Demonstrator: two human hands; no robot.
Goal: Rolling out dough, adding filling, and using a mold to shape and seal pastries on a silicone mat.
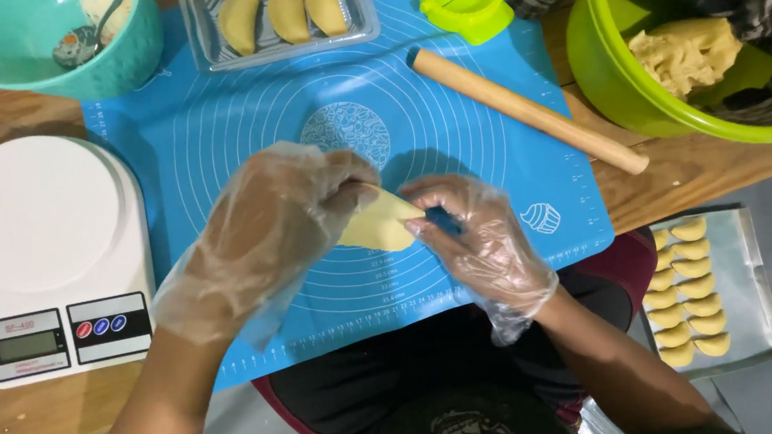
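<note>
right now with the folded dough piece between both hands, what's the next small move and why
Probably keep pinching along the curved edge. Both gloved hands, the left hand and right hand, grip the folded dough piece above the blue mat, and the right fingertips sit at its seam. Sealed pieces already fill the clear container and the metal tray.

Left hand (266,232), right hand (481,241): thin clear plastic gloves, loose, wrinkled, cuffs flaring at wrists. Forearms bare, no sleeves. Dark top with pale print; dark red garment beneath.

Left hand (266,232) gloved, fingers curled in pinching grip; right hand (476,237) gloved, fingertips pinched, facing left.
</note>
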